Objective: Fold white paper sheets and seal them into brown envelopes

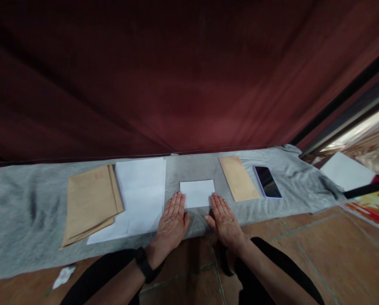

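A small white rectangle of paper (197, 193), which looks folded, lies flat on the grey cloth (189, 166) in front of me. At its left edge rests my left hand (173, 220), palm down with the fingers stretched out. My right hand (226, 220) lies the same way at the right edge, thumb pointing inward. Neither hand grips anything. To the left is a stack of white paper sheets (141, 195), partly under several brown envelopes (90, 199). One single brown envelope (238, 178) lies to the right of my right hand.
A phone (268, 182) in a purple case lies right of the single envelope. Behind the cloth rises a dark red fabric wall (189, 84). Tiled floor (304, 245) shows in front, with a crumpled white tissue (64, 276) at lower left. A dark frame bar stands at right.
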`<state>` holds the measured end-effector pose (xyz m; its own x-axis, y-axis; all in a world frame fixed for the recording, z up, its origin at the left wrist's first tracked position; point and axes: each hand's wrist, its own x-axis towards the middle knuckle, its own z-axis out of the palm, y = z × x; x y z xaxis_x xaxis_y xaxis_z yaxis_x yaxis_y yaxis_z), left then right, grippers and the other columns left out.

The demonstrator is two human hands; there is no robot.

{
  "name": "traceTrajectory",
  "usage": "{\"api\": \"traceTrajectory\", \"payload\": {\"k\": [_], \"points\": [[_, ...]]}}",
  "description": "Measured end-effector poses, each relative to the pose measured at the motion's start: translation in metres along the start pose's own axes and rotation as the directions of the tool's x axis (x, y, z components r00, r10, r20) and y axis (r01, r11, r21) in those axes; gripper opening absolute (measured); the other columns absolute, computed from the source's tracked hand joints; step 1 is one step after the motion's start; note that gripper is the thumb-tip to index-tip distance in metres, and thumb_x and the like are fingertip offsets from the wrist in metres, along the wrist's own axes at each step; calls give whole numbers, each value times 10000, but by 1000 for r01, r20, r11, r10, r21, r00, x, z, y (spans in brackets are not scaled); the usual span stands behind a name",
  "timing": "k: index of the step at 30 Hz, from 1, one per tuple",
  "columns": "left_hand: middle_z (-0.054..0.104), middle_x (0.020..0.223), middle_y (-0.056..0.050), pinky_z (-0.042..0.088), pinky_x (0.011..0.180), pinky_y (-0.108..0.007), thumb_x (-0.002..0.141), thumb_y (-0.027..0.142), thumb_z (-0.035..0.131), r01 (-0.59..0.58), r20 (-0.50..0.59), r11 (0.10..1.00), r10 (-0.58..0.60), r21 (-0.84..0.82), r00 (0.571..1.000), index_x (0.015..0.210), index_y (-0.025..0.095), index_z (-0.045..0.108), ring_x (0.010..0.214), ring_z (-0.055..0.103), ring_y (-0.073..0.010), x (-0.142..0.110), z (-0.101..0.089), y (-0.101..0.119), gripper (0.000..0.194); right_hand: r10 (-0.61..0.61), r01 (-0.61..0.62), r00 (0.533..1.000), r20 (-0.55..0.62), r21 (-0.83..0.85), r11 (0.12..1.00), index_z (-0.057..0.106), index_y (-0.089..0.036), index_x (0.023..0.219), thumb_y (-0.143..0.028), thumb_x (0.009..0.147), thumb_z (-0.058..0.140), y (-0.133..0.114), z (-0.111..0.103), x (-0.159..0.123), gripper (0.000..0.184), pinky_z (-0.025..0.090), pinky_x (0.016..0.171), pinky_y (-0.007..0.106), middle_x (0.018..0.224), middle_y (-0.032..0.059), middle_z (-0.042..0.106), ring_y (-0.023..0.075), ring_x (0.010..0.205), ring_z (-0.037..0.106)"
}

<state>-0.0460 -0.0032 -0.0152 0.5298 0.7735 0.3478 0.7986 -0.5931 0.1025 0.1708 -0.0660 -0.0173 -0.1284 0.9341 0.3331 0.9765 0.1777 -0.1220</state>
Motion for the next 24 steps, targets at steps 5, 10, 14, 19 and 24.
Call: {"api": "traceTrajectory", "payload": {"k": [5, 10, 14, 19, 24], "points": [[358, 1573, -204, 342, 1181, -507, 971, 242, 379, 24, -53, 1000, -25, -6, 998, 1578, 62, 118, 1482, 297, -294, 5, 1, 2, 685, 59, -58, 998, -9, 61, 996, 241, -89, 1568, -462, 1040, 352, 1, -3, 6, 656, 371, 1163, 507, 1557, 193, 381, 296, 1451, 362], [299, 1604, -188, 310, 1199, -499, 970, 191, 333, -99, -21, 993, 98, -62, 995, 1583, 65, 66, 1499, 257, -273, 32, 3, 14, 681, 50, -52, 999, 16, 144, 988, 276, -125, 1562, -436, 1053, 299, -4, -8, 39, 597, 348, 1180, 491, 1565, 150, 386, 260, 1468, 335], [276, 1605, -219, 298, 1201, -494, 996, 198, 295, -186, 21, 980, 188, -76, 982, 1578, 50, 73, 1493, 275, -268, 47, 15, 16, 641, 39, -56, 995, 90, 193, 980, 349, -120, 1534, -441, 1061, 245, -14, -1, 63, 580, 328, 1197, 446, 1560, 128, 403, 228, 1474, 322], [301, 1593, -232, 294, 1200, -486, 989, 193, 303, -159, 38, 986, 161, -60, 986, 1567, 38, 147, 1497, 260, -276, 50, 31, 12, 619, 15, -43, 991, 131, 217, 975, 357, -117, 1529, -446, 1062, 237, -20, 14, 73, 583, 306, 1210, 425, 1558, 113, 409, 211, 1471, 329], [332, 1581, -225, 296, 1198, -501, 983, 191, 281, -89, 8, 996, 89, -25, 996, 1563, 35, 158, 1498, 259, -270, 48, 36, 6, 613, 33, -46, 995, 90, 146, 988, 386, -107, 1513, -434, 1063, 238, -15, 25, 70, 575, 300, 1210, 418, 1547, 120, 425, 209, 1469, 332]]}}
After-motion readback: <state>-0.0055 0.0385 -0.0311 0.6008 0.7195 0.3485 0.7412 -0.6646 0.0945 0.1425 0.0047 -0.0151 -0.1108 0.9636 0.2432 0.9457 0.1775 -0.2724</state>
